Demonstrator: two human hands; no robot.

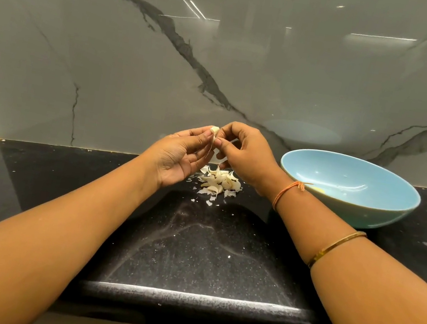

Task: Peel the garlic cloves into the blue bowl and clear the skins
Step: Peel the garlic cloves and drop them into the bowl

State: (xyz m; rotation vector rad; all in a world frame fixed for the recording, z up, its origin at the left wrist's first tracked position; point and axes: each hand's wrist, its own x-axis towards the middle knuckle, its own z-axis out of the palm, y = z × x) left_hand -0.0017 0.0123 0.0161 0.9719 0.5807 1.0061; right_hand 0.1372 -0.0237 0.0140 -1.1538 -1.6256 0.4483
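Note:
My left hand (179, 155) pinches a pale garlic clove (214, 130) between thumb and fingertips, held above the counter. My right hand (245, 153) meets it from the right, thumb and forefinger pinching a strip of skin (218, 154) that hangs down from the clove. Below both hands lies a small heap of garlic cloves and loose skins (218, 182) on the black counter. The blue bowl (348, 198) stands to the right of the heap, with one yellowish peeled clove (318, 190) on its bottom.
The black speckled counter (206, 246) runs to a rounded front edge near me. A glossy grey marble wall (226, 50) rises right behind the heap and bowl. Small skin flakes (209, 203) lie scattered in front of the heap.

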